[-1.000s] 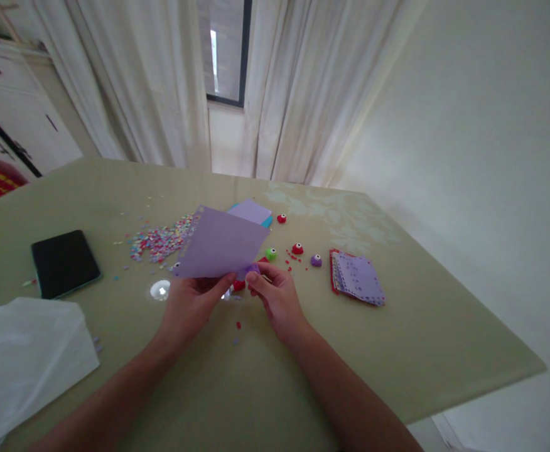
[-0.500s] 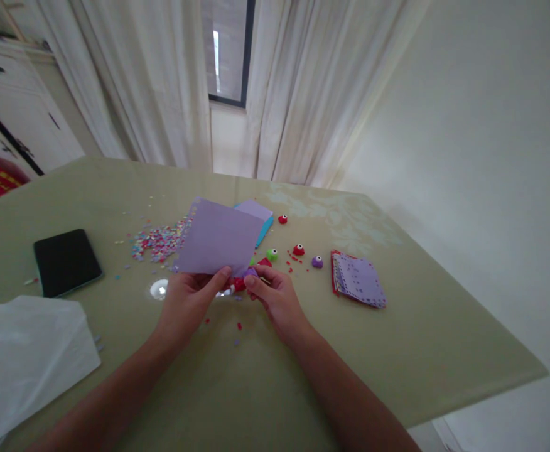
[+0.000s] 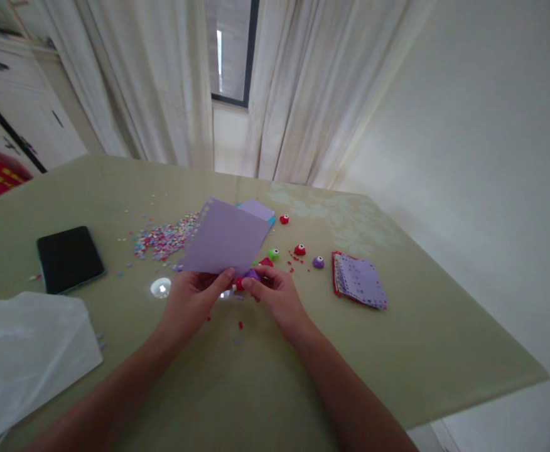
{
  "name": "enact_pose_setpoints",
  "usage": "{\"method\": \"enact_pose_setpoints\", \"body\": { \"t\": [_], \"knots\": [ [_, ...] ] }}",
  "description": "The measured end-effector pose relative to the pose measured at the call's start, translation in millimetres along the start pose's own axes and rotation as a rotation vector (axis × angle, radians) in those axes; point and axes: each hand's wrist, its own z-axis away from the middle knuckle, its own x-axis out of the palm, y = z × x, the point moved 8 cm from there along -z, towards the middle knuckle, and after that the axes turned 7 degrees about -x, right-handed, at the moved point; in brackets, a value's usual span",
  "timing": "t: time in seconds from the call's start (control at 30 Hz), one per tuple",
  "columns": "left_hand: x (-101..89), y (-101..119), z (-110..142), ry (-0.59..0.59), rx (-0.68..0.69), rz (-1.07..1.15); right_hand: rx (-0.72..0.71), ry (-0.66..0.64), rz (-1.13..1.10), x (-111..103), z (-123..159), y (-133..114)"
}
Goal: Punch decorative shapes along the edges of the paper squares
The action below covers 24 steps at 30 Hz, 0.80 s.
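My left hand (image 3: 191,301) pinches the near edge of a purple paper sheet (image 3: 224,238), held tilted above the table. Closed around a small purple paper punch (image 3: 251,275), my right hand (image 3: 277,296) sits at the sheet's lower right corner. A small red punch (image 3: 239,284) lies on the table between both hands. Several tiny paper bits lie below the hands.
Green (image 3: 273,254), red (image 3: 299,250) (image 3: 284,218) and purple (image 3: 318,262) punches lie on the olive table (image 3: 397,351). A stack of punched papers (image 3: 360,280) lies right; blue and purple sheets (image 3: 257,210) behind. Confetti pile (image 3: 164,237), black phone (image 3: 70,258) and white bag (image 3: 25,358) lie left.
The purple sheet has shifted slightly right and tilted; both hands stayed in place on the sheet and the punch. The view drifted a little.
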Motion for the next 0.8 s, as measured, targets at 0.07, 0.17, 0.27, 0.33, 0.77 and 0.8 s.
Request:
{"method": "enact_pose_setpoints", "body": {
  "t": [0.07,0.17,0.27,0.33,0.77,0.8],
  "knots": [
    [1.8,-2.3,-1.1,-0.024,0.007,-0.021,-0.005,0.000,-0.007,-0.3,-0.2,-0.2],
    [3.5,-6.9,-1.8,-0.058,-0.007,-0.045,-0.018,-0.011,-0.069,1.0,-0.7,0.8],
    [3.8,-9.9,-1.2,-0.065,-0.035,-0.050,0.012,-0.027,-0.130,3.2,-0.7,3.8],
    [4.2,-10.1,-0.9,-0.062,-0.040,-0.039,0.036,-0.040,-0.150,4.8,0.0,4.6],
    [6.5,-10.3,-1.3,-0.061,-0.060,0.006,0.045,-0.044,-0.138,6.2,1.8,6.5],
    [6.2,-10.4,-1.4,-0.057,-0.057,0.006,0.048,-0.040,-0.145,6.2,1.9,6.7]
  ]
}}
